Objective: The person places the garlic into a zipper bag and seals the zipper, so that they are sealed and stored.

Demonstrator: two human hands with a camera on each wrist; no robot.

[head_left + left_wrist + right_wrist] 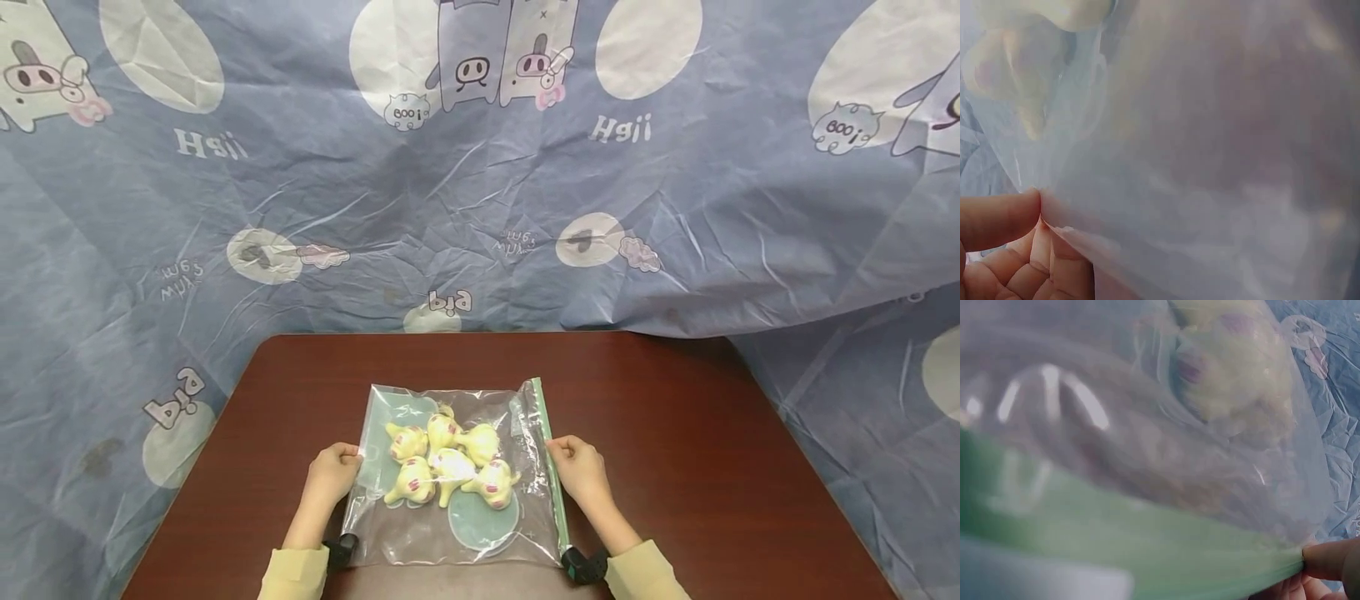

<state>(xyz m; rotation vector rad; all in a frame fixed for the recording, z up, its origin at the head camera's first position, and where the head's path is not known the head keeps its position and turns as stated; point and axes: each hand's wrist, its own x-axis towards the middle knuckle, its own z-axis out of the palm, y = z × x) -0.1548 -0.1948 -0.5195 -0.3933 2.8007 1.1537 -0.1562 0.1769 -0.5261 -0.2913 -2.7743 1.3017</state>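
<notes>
A clear zip bag (401, 533) with a green zip strip (557, 500) down its right side is spread between the two hands. Several pale yellow garlic bulbs (451, 467) with purple-pink marks lie bunched inside it. My left hand (332, 475) pinches the bag's left edge; in the left wrist view, the thumb (1004, 215) presses the plastic against the fingers. On the opposite side, my right hand (581, 471) pinches the green strip, and the right wrist view shows its thumb (1332, 557) at that strip's end. The bulbs look blurred through the plastic in both wrist views.
Beneath the bag is a dark reddish-brown table (675, 433) with rounded far corners. A blue cartoon-print cloth (480, 192) hangs behind it and along both sides. Black wrist devices (585, 567) sit beside the bag's lower corners.
</notes>
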